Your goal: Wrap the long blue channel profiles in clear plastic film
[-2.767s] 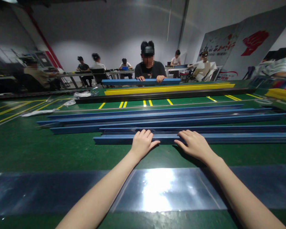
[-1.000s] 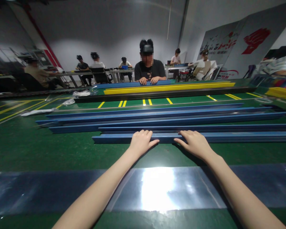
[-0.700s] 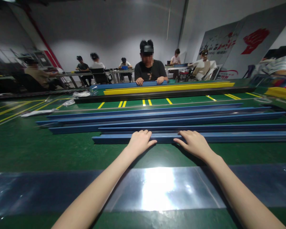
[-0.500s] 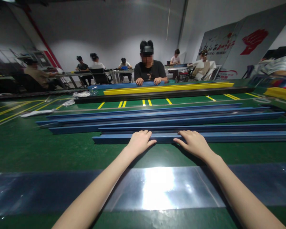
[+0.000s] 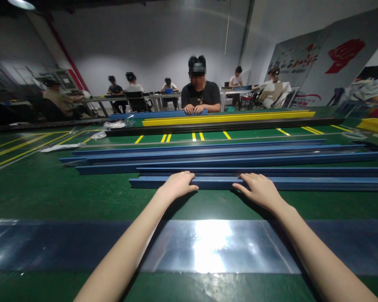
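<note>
Both of my hands grip the nearest long blue channel strip (image 5: 214,183), which lies across the green table. My left hand (image 5: 179,184) has its fingers over the strip's upper edge and its thumb along the front wall. To its right, a short gap away, my right hand (image 5: 258,187) holds the same strip with fingers bent over the top and thumb in front. The fingertips dip into the channel and are partly hidden. Several more blue channel strips (image 5: 208,161) lie just beyond, roughly parallel.
A clear glossy sheet (image 5: 82,247) lies under my forearms on the green table (image 5: 66,193). Farther back are a black strip (image 5: 208,126), a yellow strip (image 5: 233,118) and crumpled plastic (image 5: 115,124). A person (image 5: 201,94) sits opposite, hands on another blue strip.
My left hand has slid a little left along the strip, widening the gap between my hands. The view has shifted slightly. The person opposite has brought both hands together.
</note>
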